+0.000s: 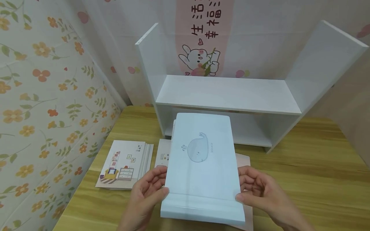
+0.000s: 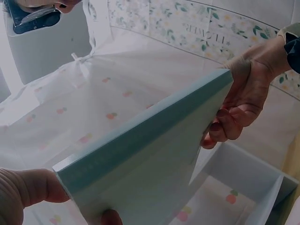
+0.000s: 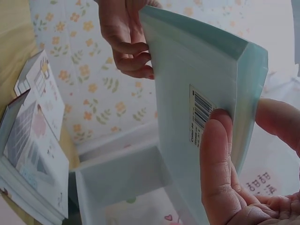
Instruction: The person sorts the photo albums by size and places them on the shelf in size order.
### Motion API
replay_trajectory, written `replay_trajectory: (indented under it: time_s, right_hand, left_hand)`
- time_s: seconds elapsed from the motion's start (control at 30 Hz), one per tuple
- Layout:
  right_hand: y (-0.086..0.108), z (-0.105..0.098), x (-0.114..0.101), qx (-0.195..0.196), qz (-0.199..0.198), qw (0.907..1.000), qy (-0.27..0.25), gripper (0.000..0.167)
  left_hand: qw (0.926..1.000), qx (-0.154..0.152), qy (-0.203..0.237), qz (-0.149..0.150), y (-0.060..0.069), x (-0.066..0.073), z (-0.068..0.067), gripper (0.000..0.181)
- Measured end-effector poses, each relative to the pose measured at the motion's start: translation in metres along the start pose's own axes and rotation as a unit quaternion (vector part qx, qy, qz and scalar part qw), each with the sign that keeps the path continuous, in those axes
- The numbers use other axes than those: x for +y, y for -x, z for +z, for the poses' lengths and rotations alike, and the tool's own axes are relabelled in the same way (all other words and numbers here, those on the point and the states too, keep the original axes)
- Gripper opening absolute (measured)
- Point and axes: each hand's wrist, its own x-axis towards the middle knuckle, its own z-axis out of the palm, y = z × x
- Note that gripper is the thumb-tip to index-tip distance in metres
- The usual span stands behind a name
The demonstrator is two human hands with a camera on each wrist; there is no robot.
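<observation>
A pale blue plastic file folder (image 1: 202, 166) with a small whale drawing is held up in the head view, over the table. My left hand (image 1: 147, 192) grips its left edge near the bottom, thumb on the front. On the opposite edge my right hand (image 1: 260, 189) pinches it, thumb in front and fingers behind. The right wrist view shows a barcode label (image 3: 201, 115) on the folder's back, touched by a right-hand finger. In the left wrist view, the thick spine-like edge of the folder (image 2: 145, 122) runs between both hands.
A white shelf (image 1: 228, 93) with tall side panels stands behind the folder. To the left lies a stack of illustrated notebooks (image 1: 124, 163) on the wooden table (image 1: 312, 179). Another notebook (image 1: 160, 157) and a pinkish one (image 1: 244, 160) are partly hidden under the folder.
</observation>
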Motion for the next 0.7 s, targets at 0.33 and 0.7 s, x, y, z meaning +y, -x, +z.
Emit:
replay_trajectory:
  time_s: [0.33,0.7]
  right_hand:
    - [-0.015,0.004,-0.009,-0.006,-0.040,0.9992,0.001,0.043]
    - [-0.028,0.002,-0.022,0.003,-0.054,0.9985,0.010,0.041]
  left_hand:
    - [0.9997,-0.003,0.003,0.023,-0.003,0.010,-0.005,0.039]
    - [0.9975,-0.022,0.005,0.066,-0.015,0.023,-0.004,0.038]
